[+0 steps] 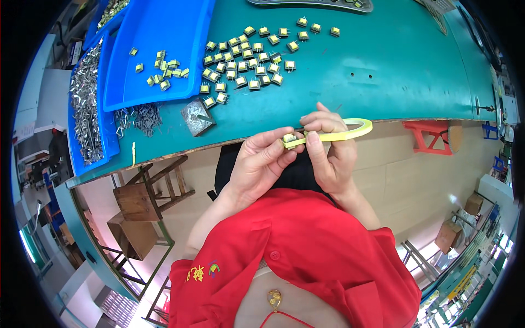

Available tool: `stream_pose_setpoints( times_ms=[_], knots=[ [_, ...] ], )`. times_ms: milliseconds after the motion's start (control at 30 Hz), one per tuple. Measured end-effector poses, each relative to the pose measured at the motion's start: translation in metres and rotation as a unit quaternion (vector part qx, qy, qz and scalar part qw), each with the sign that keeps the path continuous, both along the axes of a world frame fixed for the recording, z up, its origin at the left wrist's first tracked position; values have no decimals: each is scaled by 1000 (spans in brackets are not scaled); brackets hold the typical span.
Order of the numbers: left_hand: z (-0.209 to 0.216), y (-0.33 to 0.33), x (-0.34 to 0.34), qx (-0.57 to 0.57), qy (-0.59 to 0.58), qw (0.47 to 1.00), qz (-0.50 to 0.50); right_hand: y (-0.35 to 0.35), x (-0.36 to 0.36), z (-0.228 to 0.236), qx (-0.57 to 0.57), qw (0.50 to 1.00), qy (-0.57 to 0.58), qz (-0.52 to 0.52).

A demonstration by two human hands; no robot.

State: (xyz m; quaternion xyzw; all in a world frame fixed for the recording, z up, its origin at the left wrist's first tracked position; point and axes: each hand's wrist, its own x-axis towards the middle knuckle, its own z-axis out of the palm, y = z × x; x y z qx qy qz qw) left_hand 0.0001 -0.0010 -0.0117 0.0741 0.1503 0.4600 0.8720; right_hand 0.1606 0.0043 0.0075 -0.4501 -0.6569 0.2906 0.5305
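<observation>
My left hand (254,169) pinches a small transformer (289,140) between thumb and fingers, just off the near edge of the green table (404,60). A roll of thin yellow tape (362,129) is gripped in my right hand (334,156), its ring sticking out to the right past the fingers. The tape's narrow band runs across to the transformer and lies against its side. Beyond my hands, several similar transformers (254,85) with yellow tops and metal pins stand spread over the tabletop.
At the left, a blue tray (153,33) holds a few more transformers. Beside it, a blue bin (113,143) contains loose metal pieces. A metal block (198,117) sits near a heap of grey pieces (145,118). A tape strip (133,154) hangs at the table edge. Wooden stools (134,202) stand below.
</observation>
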Motion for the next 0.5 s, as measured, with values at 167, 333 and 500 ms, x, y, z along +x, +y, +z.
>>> stream_pose_setpoints(
  times_ms=[167, 333, 500],
  knots=[
    [1, -1, 1, -1, -3, 1000, 1, 0, 0, 0, 1, 1000, -4, -2],
    [0, -1, 0, -3, -7, 1000, -4, 0, -1, 0, 5, 1000, -7, -2],
    [0, -1, -1, -7, -6, 1000, -6, 0, -1, 0, 8, 1000, -13, -6]
  ],
)
